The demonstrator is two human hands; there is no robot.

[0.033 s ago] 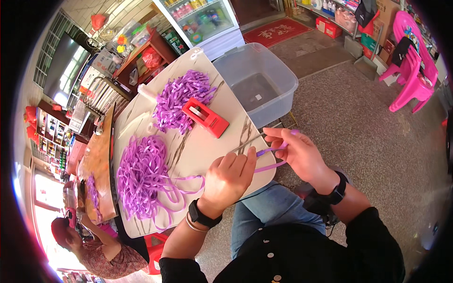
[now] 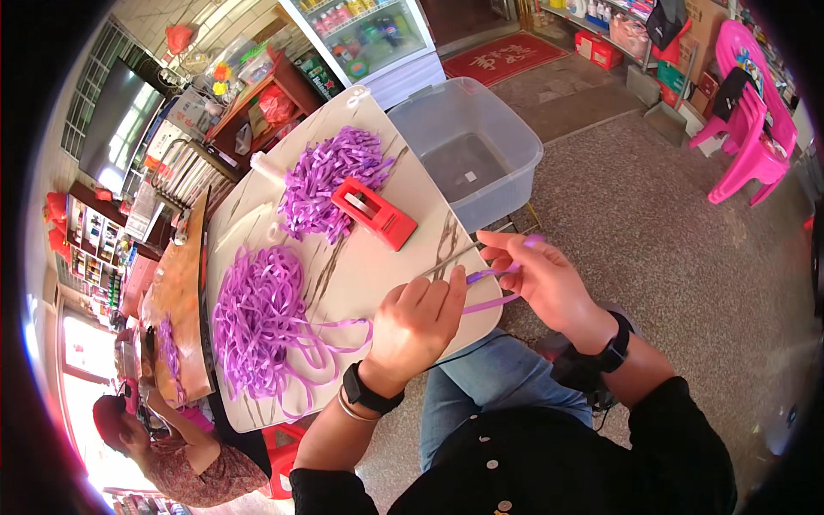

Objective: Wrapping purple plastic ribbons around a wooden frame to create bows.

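Left hand (image 2: 418,322): fingers curled, closed on ribbon. Right hand (image 2: 549,279): half-curled, fingertips pinching ribbon. Ribbon (image 2: 491,303): between both hands, trailing to loose pile (image 2: 257,318), left of left hand. Change: slight; right fingers shifted, less ribbon showing there. Reading: handling apparently unfinished. Beyond hands: red dispenser (image 2: 375,213).

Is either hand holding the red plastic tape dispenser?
No, the tape dispenser sits on the white marble-patterned table, apart from the left hand and right hand.
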